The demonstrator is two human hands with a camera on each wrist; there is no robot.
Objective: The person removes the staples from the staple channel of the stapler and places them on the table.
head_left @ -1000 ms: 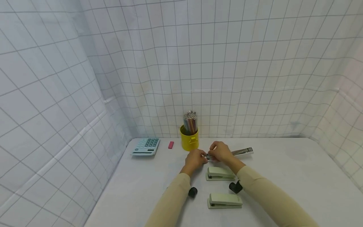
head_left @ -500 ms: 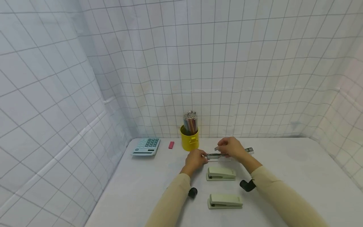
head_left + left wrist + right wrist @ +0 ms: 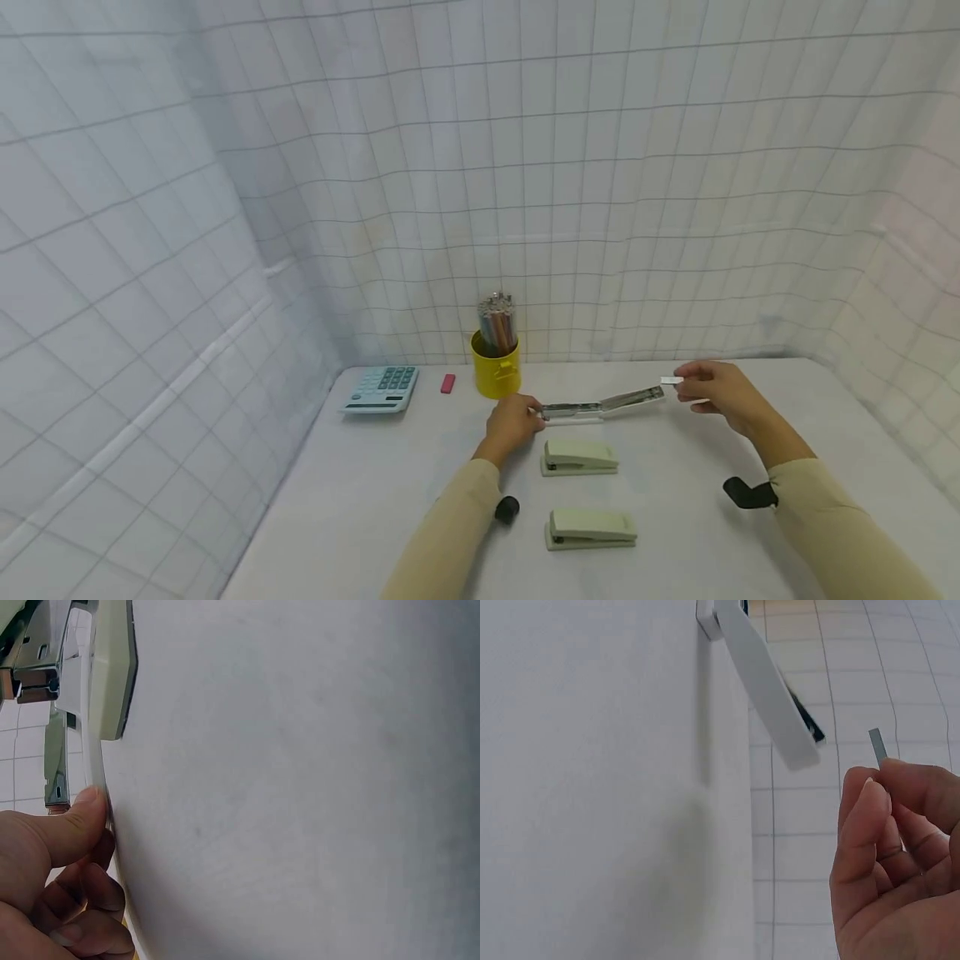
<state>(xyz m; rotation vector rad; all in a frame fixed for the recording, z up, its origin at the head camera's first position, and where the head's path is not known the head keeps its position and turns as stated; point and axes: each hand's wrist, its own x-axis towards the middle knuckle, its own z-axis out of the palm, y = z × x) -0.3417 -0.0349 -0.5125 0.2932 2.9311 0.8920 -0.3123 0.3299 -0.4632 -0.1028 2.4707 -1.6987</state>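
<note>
An opened stapler lies behind two closed ones, its top arm swung out to the right and slanting up. My left hand pinches the left end of its base between thumb and curled fingers; in the left wrist view that hand hides the grip point. Well to the right, my right hand holds a short strip of staples off the table. Between thumb and fingertips the grey strip sticks out in the right wrist view, apart from the stapler's raised arm.
Two pale green closed staplers lie in front of the opened one. Behind stands a yellow cup full of pencils. A pink eraser and a light blue calculator are at the back left. Grid-patterned cloth hangs behind.
My right hand has moved right, away from the opened stapler, carrying the staple strip with it and uncovering the stapler's channel and top arm. My left hand stays at the stapler's left end.
</note>
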